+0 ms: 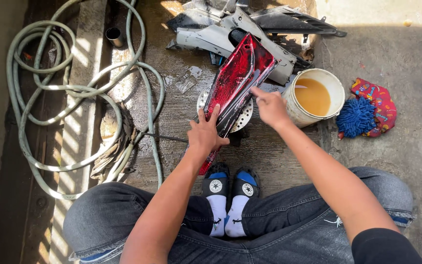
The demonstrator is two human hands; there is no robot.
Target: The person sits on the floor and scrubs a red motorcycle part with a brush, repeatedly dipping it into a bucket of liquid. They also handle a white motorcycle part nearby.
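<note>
The red motorcycle body panel [235, 78] stands tilted at the centre of the wet concrete floor [269, 151], its long axis running from 7 o'clock to 1 o'clock. Its lower end sits just in front of the person's black sandals [230, 183]; its upper end leans against a pile of grey and black fairing parts [250, 24] at 12 o'clock. The glossy surface is wet. A perforated round metal disc [242, 120] lies beneath the panel's middle.

The left hand [205, 134] grips the panel's lower section from the 7 o'clock side, thumb and fingers spread and wrapped over its edge. The right hand [269, 106] rests on the panel's right edge at 3 o'clock, fingers pressed together and laid flat on the surface, index fingertip leading.

Just beside the right hand, at 2 o'clock, stands a white bucket [338, 90] holding cloudy yellowish liquid. Further out at 3 o'clock lie a blue microfibre wash mitt [356, 117] and a red patterned cloth [379, 100], touching each other. At 9 to 10 o'clock a pale green hose [23, 112] lies coiled on the floor, with a bundle of dirty rags [116, 142] beside it. A small metal cup [114, 35] stands at 11 o'clock.
</note>
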